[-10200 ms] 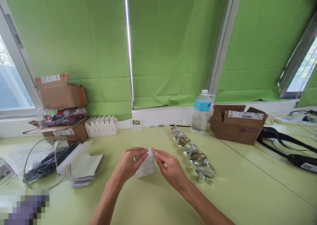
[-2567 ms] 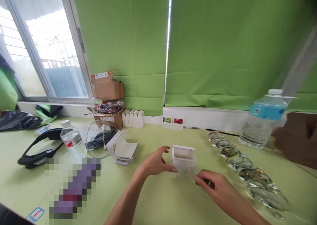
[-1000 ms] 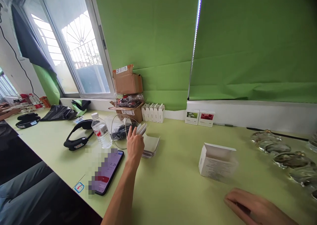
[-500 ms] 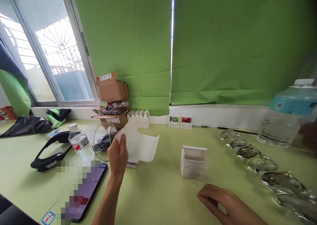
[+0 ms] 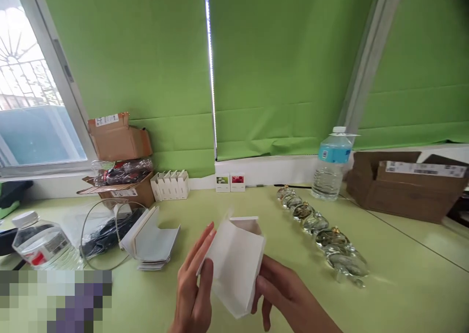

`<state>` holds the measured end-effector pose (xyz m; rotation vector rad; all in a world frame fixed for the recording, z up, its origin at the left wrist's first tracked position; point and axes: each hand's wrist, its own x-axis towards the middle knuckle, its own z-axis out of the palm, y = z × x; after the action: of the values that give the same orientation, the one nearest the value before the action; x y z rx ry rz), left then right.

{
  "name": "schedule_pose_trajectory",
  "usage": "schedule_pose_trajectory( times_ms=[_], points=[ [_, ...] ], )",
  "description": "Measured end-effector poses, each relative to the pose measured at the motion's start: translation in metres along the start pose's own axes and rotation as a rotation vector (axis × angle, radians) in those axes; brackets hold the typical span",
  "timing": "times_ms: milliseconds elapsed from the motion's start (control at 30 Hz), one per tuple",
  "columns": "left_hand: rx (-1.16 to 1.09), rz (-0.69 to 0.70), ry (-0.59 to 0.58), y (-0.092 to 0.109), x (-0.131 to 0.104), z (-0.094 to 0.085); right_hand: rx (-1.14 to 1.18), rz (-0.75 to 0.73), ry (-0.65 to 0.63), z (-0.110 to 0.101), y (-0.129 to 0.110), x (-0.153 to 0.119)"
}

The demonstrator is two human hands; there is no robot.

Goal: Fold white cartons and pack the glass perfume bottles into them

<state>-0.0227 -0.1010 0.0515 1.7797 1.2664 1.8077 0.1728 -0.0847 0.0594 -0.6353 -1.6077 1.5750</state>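
A small white box (image 5: 240, 264) with an open top is tilted above the table in front of me. My right hand (image 5: 280, 289) grips its right side, fingers bent round the lower edge. At the left, my left hand (image 5: 198, 279) has a white sheet between thumb and fingers, held against or just beside the box; where sheet and box meet is hard to tell. Left of my hands lies a stack of folded white papers (image 5: 156, 245). Farther right, a row of clear glass pieces with gold-coloured bits (image 5: 317, 223) runs diagonally along the table.
White upright cartons (image 5: 170, 185) and two picture cards (image 5: 230, 182) stand by the wall. A large water bottle (image 5: 328, 169) and a cardboard box (image 5: 410, 191) are at right. Stacked cardboard boxes (image 5: 120, 142), a cable (image 5: 106, 233) and a small bottle (image 5: 46, 245) are at left.
The view has turned right. My right hand has taken hold of the box and lifted it off the table. My left hand has moved from the paper stack to the box with a sheet.
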Motion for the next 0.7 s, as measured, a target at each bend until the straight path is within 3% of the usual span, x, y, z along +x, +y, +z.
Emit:
schedule_pose_trajectory(
  times_ms=[233,300,400,533,600,700],
  points=[
    [-0.071,0.112,-0.191,0.010,-0.002,0.007,-0.017,-0.028,0.079,-0.006,-0.010,-0.002],
    [-0.089,0.028,-0.198,0.009,-0.003,0.010,-0.031,-0.035,0.080,-0.006,-0.012,-0.003],
    [-0.252,-0.228,-0.198,0.005,-0.002,0.016,-0.070,-0.032,0.088,-0.005,-0.014,-0.004],
    [-0.613,-0.497,-0.378,-0.001,0.005,0.018,-0.145,-0.011,0.084,-0.005,-0.019,-0.008],
    [-0.621,-0.541,-0.449,-0.003,0.010,0.016,-0.169,-0.014,0.076,-0.006,-0.020,-0.009],
    [-0.519,-0.522,-0.386,-0.003,0.015,0.011,-0.137,-0.004,0.056,-0.010,-0.018,-0.010]
  ],
)
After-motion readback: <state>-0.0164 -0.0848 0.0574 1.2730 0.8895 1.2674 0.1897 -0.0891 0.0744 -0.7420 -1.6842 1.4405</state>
